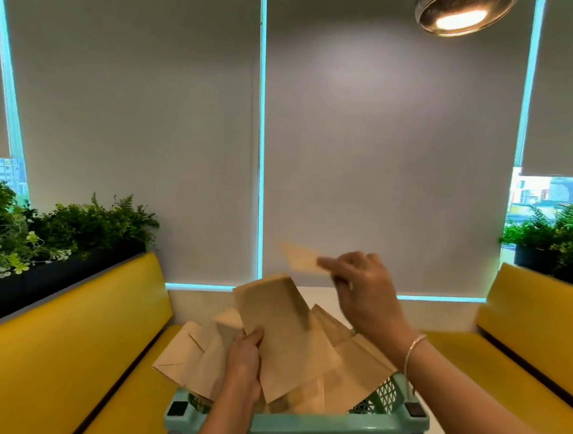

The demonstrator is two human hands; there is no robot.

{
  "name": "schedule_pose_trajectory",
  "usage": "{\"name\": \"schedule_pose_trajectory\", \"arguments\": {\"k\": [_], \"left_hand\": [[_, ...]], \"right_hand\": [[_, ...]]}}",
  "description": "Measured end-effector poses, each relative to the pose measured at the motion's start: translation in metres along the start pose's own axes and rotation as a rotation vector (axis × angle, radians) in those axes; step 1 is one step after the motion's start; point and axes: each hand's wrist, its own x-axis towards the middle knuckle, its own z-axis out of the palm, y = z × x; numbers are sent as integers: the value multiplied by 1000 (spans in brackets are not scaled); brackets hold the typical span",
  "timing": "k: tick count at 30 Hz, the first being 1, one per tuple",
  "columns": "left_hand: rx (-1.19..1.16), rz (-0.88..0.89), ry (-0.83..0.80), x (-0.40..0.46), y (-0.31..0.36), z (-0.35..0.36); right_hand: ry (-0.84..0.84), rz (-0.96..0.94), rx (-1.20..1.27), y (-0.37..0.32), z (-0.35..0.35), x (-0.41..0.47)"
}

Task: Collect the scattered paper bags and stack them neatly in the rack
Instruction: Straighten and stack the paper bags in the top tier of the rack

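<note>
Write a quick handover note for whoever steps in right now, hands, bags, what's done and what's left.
Left hand: gripping an upright paper bag over the rack.
Right hand: raised, pinching a blurred small bag.
Mint green rack: holds a loose, fanned pile of bags, some overhanging the left edge.
Done: bags gathered at the rack.
Left: square them up and seat both held bags.

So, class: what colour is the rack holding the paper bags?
Mint green rack, clearest in the head view.

This is looking like a café or diner seating booth: yellow padded benches (76, 348) are facing each other, planters of greenery (56, 234) are lining their backs, roller blinds (385, 139) are covering tall windows, and a pendant lamp (462, 14) is glowing overhead.
</note>
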Motion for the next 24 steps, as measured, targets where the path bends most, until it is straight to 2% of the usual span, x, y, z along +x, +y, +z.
{"name": "schedule_pose_trajectory", "arguments": {"k": [2, 4, 6, 7, 11, 15, 19, 21, 24], "left_hand": [[8, 6, -5, 3, 0, 0], [17, 25, 13, 5, -1, 1], [6, -1, 20, 6, -3, 1], [-8, -36, 5, 6, -3, 1], [-74, -118, -89, 4, -2, -1], [-31, -68, -35, 7, -5, -1], [-24, 3, 1, 7, -5, 1], [1, 6, 3, 8, -6, 0], [17, -4, 1, 9, -5, -2]], "right_hand": [[-152, -52, -117, 0, 19, -21], [-388, -15, -164, -3, 33, -40], [-594, 26, -118, -1, 42, -58], [-643, 47, -75, 0, 43, -63], [-739, 2, 11, -3, 40, -63], [-895, -9, 75, -5, 30, -62], [-880, 171, 150, 6, 25, -53], [-839, 346, 66, 19, 24, -46], [-848, 524, -301, 45, 23, -43]]}}
